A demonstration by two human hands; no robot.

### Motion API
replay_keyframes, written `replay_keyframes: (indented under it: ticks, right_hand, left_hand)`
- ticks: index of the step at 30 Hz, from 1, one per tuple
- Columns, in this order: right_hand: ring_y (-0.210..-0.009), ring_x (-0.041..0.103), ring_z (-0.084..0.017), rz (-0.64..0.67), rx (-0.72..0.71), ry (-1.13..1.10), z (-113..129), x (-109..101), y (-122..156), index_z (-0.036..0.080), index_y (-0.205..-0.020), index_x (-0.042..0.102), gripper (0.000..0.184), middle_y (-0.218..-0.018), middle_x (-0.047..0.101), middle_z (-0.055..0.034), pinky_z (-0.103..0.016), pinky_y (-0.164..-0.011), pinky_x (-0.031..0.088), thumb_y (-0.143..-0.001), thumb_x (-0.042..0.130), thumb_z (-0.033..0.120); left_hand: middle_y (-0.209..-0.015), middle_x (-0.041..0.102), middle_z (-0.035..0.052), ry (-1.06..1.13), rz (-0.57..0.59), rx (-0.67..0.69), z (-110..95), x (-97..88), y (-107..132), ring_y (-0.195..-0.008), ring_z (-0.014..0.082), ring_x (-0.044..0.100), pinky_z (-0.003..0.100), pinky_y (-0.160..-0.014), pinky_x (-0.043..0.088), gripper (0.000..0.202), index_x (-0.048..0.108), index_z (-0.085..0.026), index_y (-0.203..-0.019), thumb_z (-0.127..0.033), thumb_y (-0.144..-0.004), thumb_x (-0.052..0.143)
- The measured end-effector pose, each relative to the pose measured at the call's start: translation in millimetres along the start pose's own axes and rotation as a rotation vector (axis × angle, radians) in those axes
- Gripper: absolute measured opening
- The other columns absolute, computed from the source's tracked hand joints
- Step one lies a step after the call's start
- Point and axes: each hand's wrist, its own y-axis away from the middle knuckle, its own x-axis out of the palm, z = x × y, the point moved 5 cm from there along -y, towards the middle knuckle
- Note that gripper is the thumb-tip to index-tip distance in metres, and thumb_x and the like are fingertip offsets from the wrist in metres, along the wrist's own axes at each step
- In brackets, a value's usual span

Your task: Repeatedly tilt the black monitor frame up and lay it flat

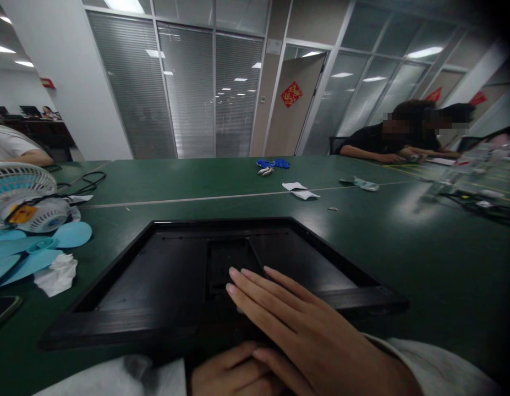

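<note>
Colour record: black panel, green tabletop

Panel: black throughout, grey sheen on its surface. Tabletop: dark green, crossed by a pale line; yellow lines toward the far right. Left sleeve: off-white, dark grey patch. Right sleeve: off-white. Fan blades: light blue. Fan housing: white, with orange label. Crumpled tissue and paper slips: white. Gloves: bright blue. Door: greyish brown; its diamond sign red with gold characters. Blinds: grey, fine horizontal stripes. Co-worker's top: black.
</note>
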Motion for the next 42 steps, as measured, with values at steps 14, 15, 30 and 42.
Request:
replay_keyframes:
  ticks: [14,15,30,42]
  right_hand:
    - [-0.131,0.038,-0.022,-0.070,0.215,0.109,-32,-19,46,0.019,-0.147,0.020,0.064,-0.146,0.035,-0.0045,-0.045,-0.099,0.047,-0.090,0.045,0.034]
    - [-0.127,0.044,-0.023,-0.052,0.201,0.130,-33,-15,54,0.019,-0.147,0.021,0.064,-0.143,0.038,-0.0050,-0.044,-0.094,0.052,-0.090,0.044,0.036]
    - [-0.120,0.050,-0.028,0.214,0.603,-0.100,-115,35,148,0.045,-0.141,0.029,0.053,-0.139,0.044,0.0046,-0.055,-0.097,0.044,-0.089,0.041,0.049]
    - [-0.139,0.017,-0.026,0.323,0.683,-0.312,-188,23,69,0.016,-0.148,0.018,0.078,-0.152,0.016,-0.0048,-0.040,-0.116,0.009,-0.088,0.031,0.063]
  left_hand:
    - [-0.087,0.070,-0.0126,-0.026,0.108,0.057,0,-3.5,5,-0.089,0.0031,0.061,0.022,-0.111,0.029,0.029,0.067,-0.023,-0.090,-0.034,-0.098,0.042]
    - [-0.088,0.070,-0.0125,-0.026,0.120,0.066,0,-4.5,5,-0.089,0.0032,0.061,0.023,-0.112,0.028,0.028,0.068,-0.023,-0.091,-0.035,-0.097,0.043]
    - [-0.085,0.069,-0.0113,-0.021,0.089,0.079,-2,-6.6,8,-0.084,0.0037,0.062,0.024,-0.112,0.029,0.026,0.067,-0.023,-0.091,-0.035,-0.097,0.045]
    - [-0.094,0.069,-0.0091,-0.030,0.200,0.111,-4,-7.8,17,-0.092,0.0053,0.062,0.027,-0.112,0.030,0.024,0.066,-0.023,-0.100,-0.039,-0.094,0.049]
